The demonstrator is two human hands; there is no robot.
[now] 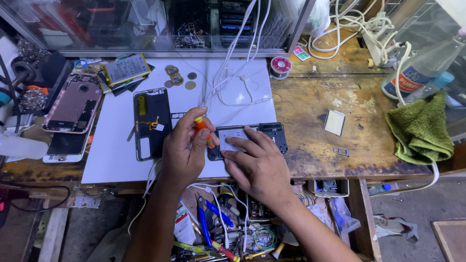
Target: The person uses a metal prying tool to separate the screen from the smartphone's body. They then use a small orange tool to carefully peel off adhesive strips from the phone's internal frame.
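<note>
An opened black phone [266, 133] with its battery showing lies on a white mat [116, 145]. My right hand [257, 167] rests flat on it, fingers spread over the battery. My left hand [187, 145] grips a small orange-handled screwdriver [201, 125], tip down at the phone's left end. A black phone back frame [151, 123] with a yellow flex cable lies just left of my left hand.
A pink phone shell [73, 102] and a white phone [65, 145] lie far left. A loose battery [127, 69], coins [178, 78], white cables [233, 73], a solder reel [280, 65], a green towel [421, 128] and a spray bottle [422, 68] surround. An open drawer of tools [218, 228] sits below.
</note>
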